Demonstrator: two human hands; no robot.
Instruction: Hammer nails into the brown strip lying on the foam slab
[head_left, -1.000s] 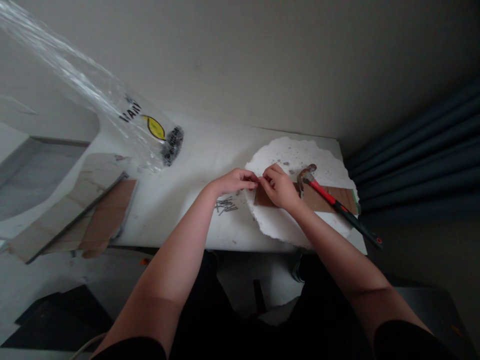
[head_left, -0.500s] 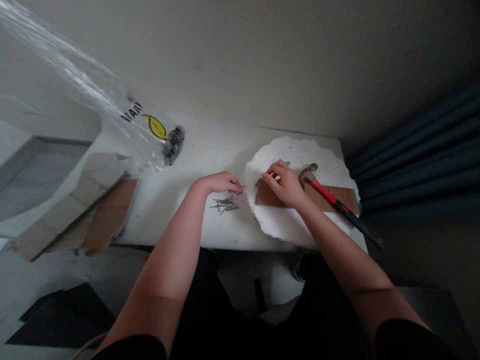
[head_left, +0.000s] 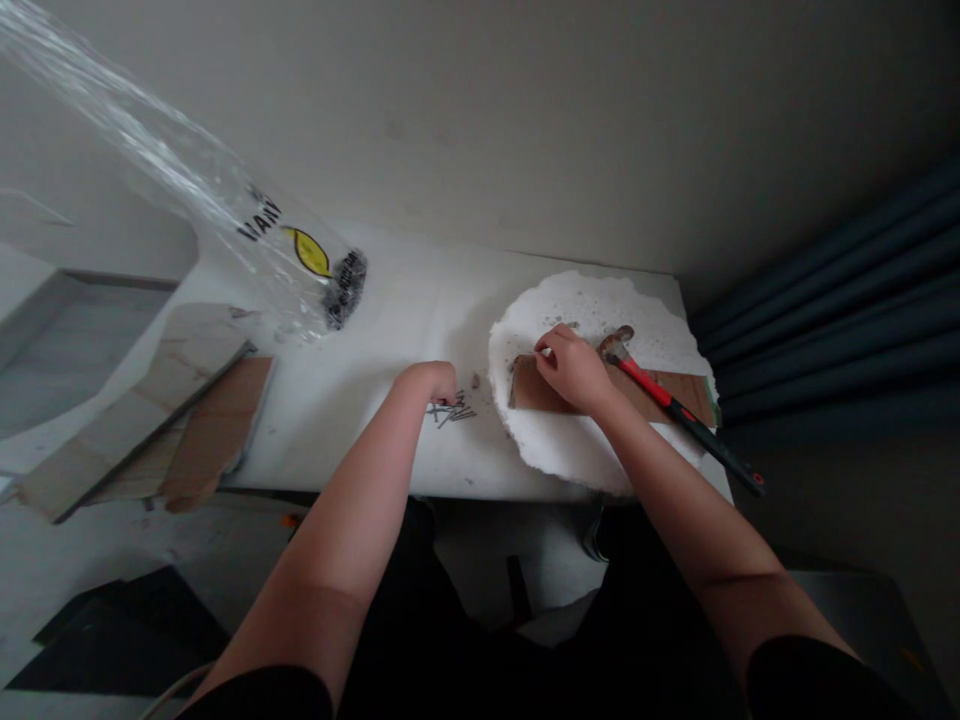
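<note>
We are looking down at a white table (head_left: 390, 330) pushed against a plain wall, with a dark curtain (head_left: 825, 300) hanging at the right. A clear bag (head_left: 300, 260) is lying at the back left, and spare boards (head_left: 187, 400) are resting on the table's left end.

The left hand (head_left: 429, 382) is hovering over a small pile of nails (head_left: 454, 410), which is lying on the bare table just beside a rough white foam slab (head_left: 570, 455). Its fingers are curling downward onto the pile, and we cannot tell whether they are already pinching a nail.

The right hand (head_left: 574, 365) is resting on a brown board (head_left: 532, 393) lying flat on the slab. Its fingertips are bunching together near the board's far edge, and whether they are holding anything is too small to make out. A hammer (head_left: 645, 385) is lying across the board, close to that hand.

We are judging the nails to be light, stiff, smooth and pointed, so they are probably best pinched one at a time on the shank, just under the head.
</note>
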